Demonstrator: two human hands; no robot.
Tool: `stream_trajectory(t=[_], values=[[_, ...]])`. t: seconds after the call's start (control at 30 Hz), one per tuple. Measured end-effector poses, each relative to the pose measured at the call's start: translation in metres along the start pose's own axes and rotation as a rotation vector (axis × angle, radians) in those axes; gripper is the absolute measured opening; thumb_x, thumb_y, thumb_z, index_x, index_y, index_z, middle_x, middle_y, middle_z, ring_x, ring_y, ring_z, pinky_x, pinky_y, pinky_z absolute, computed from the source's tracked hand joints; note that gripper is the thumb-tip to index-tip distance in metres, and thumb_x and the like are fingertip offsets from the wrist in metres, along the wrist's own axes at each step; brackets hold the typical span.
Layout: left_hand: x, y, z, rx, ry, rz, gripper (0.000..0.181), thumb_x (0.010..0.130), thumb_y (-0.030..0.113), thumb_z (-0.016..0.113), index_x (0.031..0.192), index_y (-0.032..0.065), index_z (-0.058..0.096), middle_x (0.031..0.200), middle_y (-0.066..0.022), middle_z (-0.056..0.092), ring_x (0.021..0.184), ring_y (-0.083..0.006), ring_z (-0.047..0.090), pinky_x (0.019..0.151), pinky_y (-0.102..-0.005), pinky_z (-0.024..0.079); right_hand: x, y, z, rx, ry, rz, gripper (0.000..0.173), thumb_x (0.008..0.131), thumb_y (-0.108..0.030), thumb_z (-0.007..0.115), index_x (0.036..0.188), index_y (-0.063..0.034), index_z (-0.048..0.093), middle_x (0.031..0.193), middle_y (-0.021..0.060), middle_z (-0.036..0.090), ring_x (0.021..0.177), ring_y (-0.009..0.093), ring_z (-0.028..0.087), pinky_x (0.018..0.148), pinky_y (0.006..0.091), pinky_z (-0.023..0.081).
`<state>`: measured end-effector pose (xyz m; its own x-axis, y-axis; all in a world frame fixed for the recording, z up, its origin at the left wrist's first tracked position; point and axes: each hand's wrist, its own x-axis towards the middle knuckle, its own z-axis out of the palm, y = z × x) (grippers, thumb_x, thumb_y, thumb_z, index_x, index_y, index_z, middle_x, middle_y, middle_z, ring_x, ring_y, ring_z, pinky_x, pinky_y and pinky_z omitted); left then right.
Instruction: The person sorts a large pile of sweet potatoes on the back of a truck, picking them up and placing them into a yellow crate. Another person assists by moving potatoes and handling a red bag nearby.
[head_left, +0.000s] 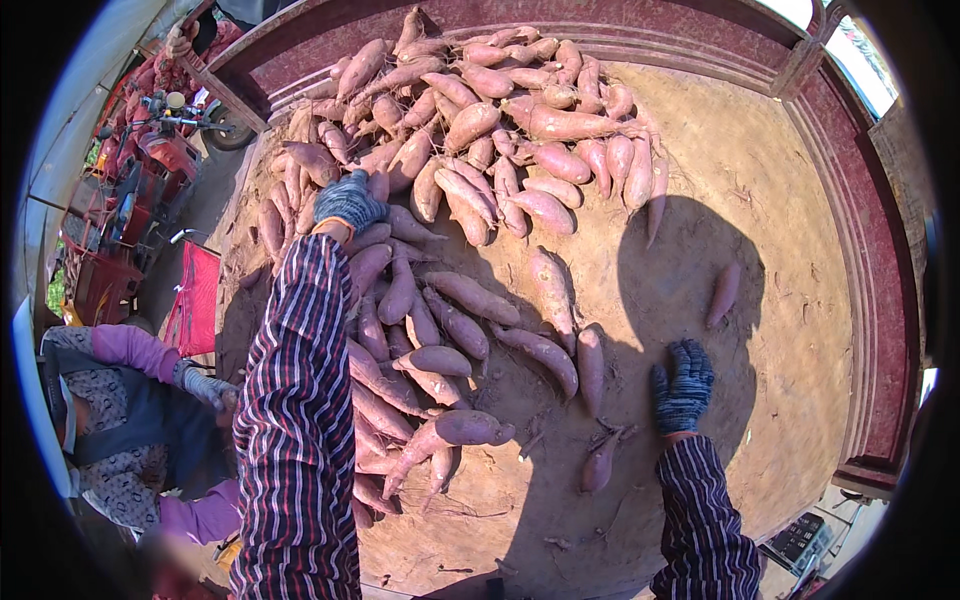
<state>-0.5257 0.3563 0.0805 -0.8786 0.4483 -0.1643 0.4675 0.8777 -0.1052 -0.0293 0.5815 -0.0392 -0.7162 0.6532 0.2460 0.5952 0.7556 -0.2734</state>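
Note:
Many sweet potatoes (551, 120) lie heaped at the far side of a soil-dusted truck bed (795, 300), with more spread down its left half. My left hand (349, 201), in a blue-grey knitted glove, rests on the upper left part of the heap; its fingertips are over the roots, and whether they grip one cannot be told. In a matching darker glove, my right hand (682, 386) lies palm down on the bed with its fingers apart, holding nothing. A lone small sweet potato (724, 294) is just beyond it, and another with a stringy root (600, 465) lies to its left.
Red metal side walls (862, 262) enclose the bed at the far side and right. A person in a patterned top and gloves (127, 427) is beside the bed at left. Beyond are a red cloth (196, 300), a red three-wheeled vehicle (161, 154) and filled red mesh sacks.

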Motion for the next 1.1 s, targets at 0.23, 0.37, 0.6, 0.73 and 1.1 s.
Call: stream_trajectory(t=[0.23, 0.37, 0.6, 0.73, 1.1], values=[[-0.025, -0.012, 0.003, -0.105, 0.055, 0.112, 0.072, 0.066, 0.052, 0.072, 0.12, 0.0074, 0.054, 0.116, -0.02, 0.059, 0.106, -0.0353, 0.057, 0.091, -0.0415, 0.045, 0.0, 0.002, 0.002, -0.018, -0.005, 0.012, 0.044, 0.078, -0.025, 0.066, 0.117, -0.0069, 0.056, 0.124, 0.0164, 0.053, 0.117, 0.034, 0.048, 0.104, 0.0452, 0.032], [-0.03, -0.013, 0.01, -0.204, -0.07, -0.09, 0.076, 0.069, 0.057, 0.069, 0.123, 0.0061, 0.051, 0.111, -0.0223, 0.061, 0.104, -0.0344, 0.059, 0.089, -0.0386, 0.046, -0.004, 0.011, 0.008, -0.037, 0.025, -0.019, 0.045, 0.078, -0.027, 0.066, 0.118, -0.0078, 0.056, 0.124, 0.016, 0.053, 0.117, 0.033, 0.048, 0.103, 0.0453, 0.032], [-0.134, 0.019, -0.01, -0.11, 0.338, 0.323, 0.076, 0.064, 0.046, 0.077, 0.124, 0.0077, 0.052, 0.108, -0.0178, 0.061, 0.097, -0.0346, 0.057, 0.086, -0.0429, 0.046, -0.001, 0.003, 0.007, -0.025, 0.029, -0.054, 0.043, 0.079, -0.023, 0.065, 0.118, -0.0071, 0.056, 0.124, 0.0159, 0.054, 0.117, 0.033, 0.049, 0.103, 0.044, 0.034], [-0.191, 0.072, 0.01, -0.33, 0.052, 0.84, 0.068, 0.068, 0.041, 0.074, 0.12, 0.0023, 0.053, 0.099, -0.0173, 0.061, 0.088, -0.036, 0.057, 0.08, -0.0442, 0.046, -0.001, 0.008, 0.006, -0.052, 0.015, -0.011, 0.042, 0.079, -0.022, 0.065, 0.117, -0.0068, 0.056, 0.124, 0.0158, 0.054, 0.117, 0.033, 0.049, 0.103, 0.0438, 0.034], [-0.097, 0.073, 0.009, -0.685, 0.173, 0.335, 0.057, 0.079, 0.034, 0.071, 0.124, 0.0045, 0.052, 0.109, -0.0179, 0.061, 0.1, -0.0322, 0.059, 0.087, -0.038, 0.047, -0.003, 0.005, 0.003, -0.021, 0.043, -0.017, 0.04, 0.079, -0.023, 0.064, 0.115, -0.0068, 0.057, 0.122, 0.0167, 0.054, 0.116, 0.034, 0.049, 0.103, 0.0448, 0.033]])
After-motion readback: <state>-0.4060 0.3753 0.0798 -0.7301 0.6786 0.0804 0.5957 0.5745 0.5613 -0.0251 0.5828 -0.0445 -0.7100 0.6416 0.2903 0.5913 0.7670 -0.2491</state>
